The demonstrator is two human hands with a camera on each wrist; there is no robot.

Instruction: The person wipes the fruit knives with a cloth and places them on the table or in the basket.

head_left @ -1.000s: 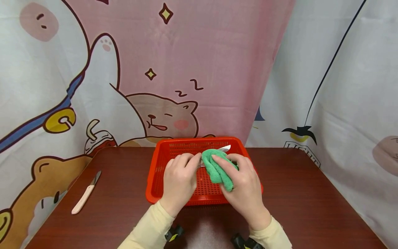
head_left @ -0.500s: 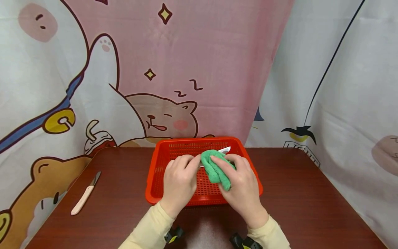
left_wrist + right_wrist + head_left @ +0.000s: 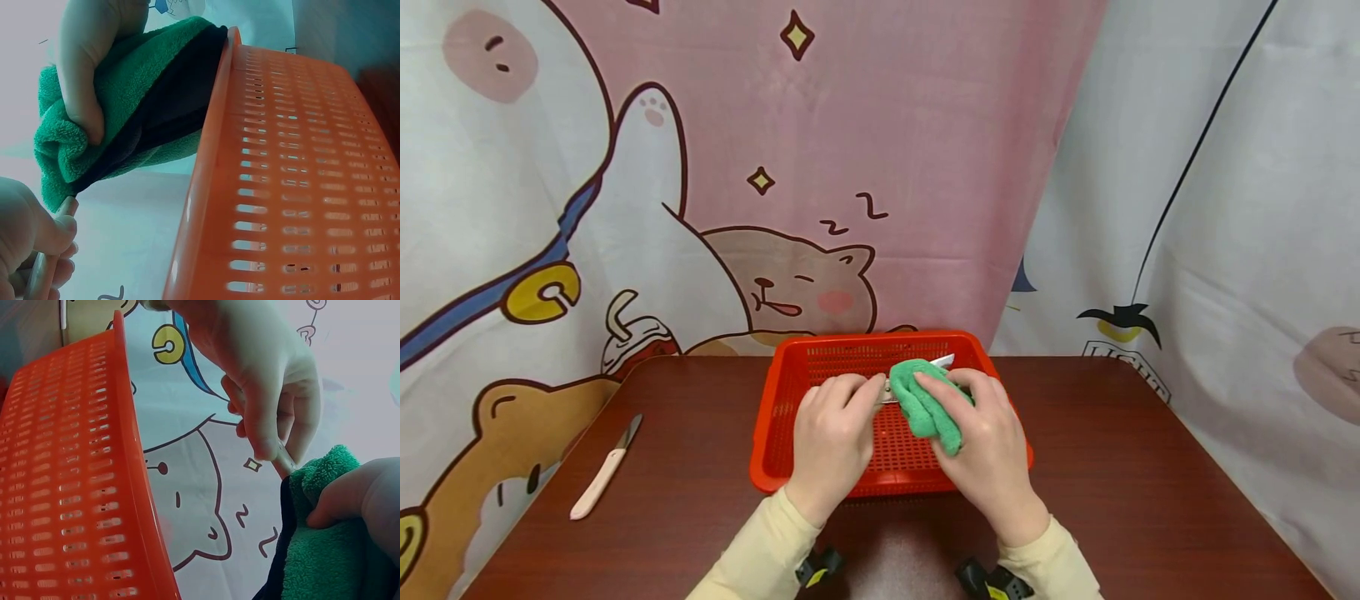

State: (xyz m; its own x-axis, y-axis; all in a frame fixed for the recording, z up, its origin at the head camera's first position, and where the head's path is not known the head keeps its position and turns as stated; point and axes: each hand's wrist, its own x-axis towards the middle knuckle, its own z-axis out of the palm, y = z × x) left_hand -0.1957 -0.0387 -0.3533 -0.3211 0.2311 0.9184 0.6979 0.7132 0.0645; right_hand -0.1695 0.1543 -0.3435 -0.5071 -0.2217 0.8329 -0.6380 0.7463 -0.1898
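My left hand (image 3: 835,433) grips a knife by its pale handle (image 3: 41,275), seen at the lower left of the left wrist view. My right hand (image 3: 988,442) holds a folded green cloth (image 3: 917,404) around the blade, thumb pressed on the fabric. The cloth hides most of the blade; only its silvery tip (image 3: 944,361) sticks out at the upper right in the head view. In the right wrist view the handle (image 3: 284,464) meets the cloth's dark-edged side. Both hands are over a red perforated plastic basket (image 3: 891,481).
The basket stands at the middle back of a dark brown table (image 3: 1150,483). On the table's left side lies a second knife (image 3: 602,482) with a pale handle, its blade pointing away. A cartoon-printed curtain (image 3: 925,150) hangs behind the table.
The green cloth and right hand shift slightly left, then back right along the blade, so a bit more of the knife shows beside the left fingers. The left hand stays nearly still.
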